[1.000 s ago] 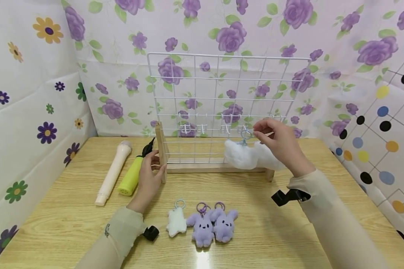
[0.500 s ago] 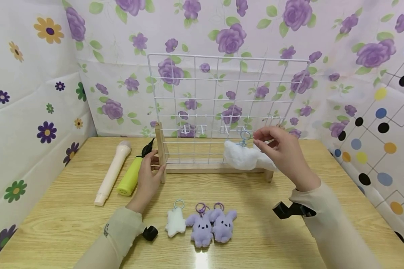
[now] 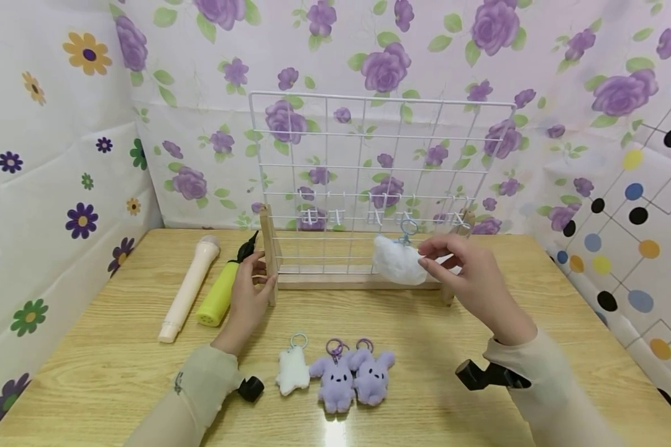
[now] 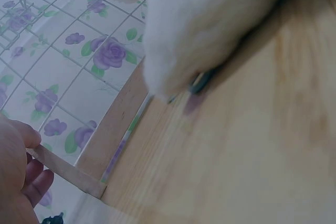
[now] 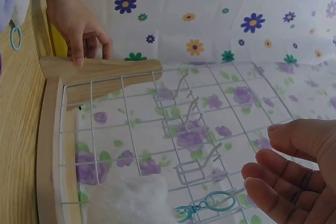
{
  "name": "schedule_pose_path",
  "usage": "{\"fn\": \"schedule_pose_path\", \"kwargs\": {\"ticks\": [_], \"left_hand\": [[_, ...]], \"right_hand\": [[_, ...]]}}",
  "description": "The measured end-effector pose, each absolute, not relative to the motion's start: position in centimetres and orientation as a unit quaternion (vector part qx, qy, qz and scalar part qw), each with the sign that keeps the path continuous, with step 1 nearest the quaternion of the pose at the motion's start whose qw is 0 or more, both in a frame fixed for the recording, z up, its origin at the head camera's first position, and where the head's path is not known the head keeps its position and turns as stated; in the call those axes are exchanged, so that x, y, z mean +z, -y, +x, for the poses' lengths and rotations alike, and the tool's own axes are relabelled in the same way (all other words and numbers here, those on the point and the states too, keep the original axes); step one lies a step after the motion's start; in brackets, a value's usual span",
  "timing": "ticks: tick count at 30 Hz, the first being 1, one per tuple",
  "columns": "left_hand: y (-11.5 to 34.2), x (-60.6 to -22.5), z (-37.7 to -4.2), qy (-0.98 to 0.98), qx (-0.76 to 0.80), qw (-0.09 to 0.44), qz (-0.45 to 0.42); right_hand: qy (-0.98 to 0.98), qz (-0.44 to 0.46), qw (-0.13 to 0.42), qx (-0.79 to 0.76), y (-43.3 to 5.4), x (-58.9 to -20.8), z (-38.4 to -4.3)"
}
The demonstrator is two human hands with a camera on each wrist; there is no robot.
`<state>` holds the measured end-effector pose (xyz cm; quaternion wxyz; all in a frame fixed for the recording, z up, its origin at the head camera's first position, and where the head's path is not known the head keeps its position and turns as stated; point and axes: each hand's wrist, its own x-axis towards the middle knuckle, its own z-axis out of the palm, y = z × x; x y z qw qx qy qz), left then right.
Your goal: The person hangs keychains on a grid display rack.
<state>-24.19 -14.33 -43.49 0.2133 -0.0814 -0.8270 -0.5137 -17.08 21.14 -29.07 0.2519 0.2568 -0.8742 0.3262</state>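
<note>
A fluffy white plush keychain [image 3: 398, 261] hangs by its blue ring [image 3: 409, 226] from a hook on the white wire grid rack [image 3: 363, 149]. My right hand [image 3: 472, 276] is at the plush's right side, thumb and fingers apart and slightly bent; it covers part of the white fur. In the right wrist view the fingers of this right hand [image 5: 294, 171] hold nothing. With thumb and curled fingers, my left hand [image 3: 250, 298] grips the rack's left wooden post [image 3: 268, 254]. The left wrist view shows the thumb on one side of that post.
On the table [image 3: 414, 335] in front lie a white plush keychain [image 3: 293, 371] and two purple plush keychains [image 3: 337, 383]. A cream tube with a rounded end [image 3: 189, 288] and a yellow-green pump [image 3: 219, 298] lie left of the rack. Several wire hooks [image 3: 374, 216] line the grid.
My right hand has moved down from beside the ring to the side of the plush, and a hook on the right has come into view. The left hand stays on the post.
</note>
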Motion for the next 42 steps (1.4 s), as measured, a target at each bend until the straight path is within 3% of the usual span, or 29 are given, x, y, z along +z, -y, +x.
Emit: {"fn": "schedule_pose_path", "kwargs": {"ticks": [21,42], "left_hand": [[14.4,-43.2,-24.2,0.822,-0.523,0.21,-0.082],[14.3,-43.1,-23.9,0.824,-0.523,0.205,-0.079]], "right_hand": [[0.872,0.293,0.173,0.351,-19.9,-33.6,-15.8],[0.889,0.296,0.057,0.345,-18.7,-39.5,-16.1]]}}
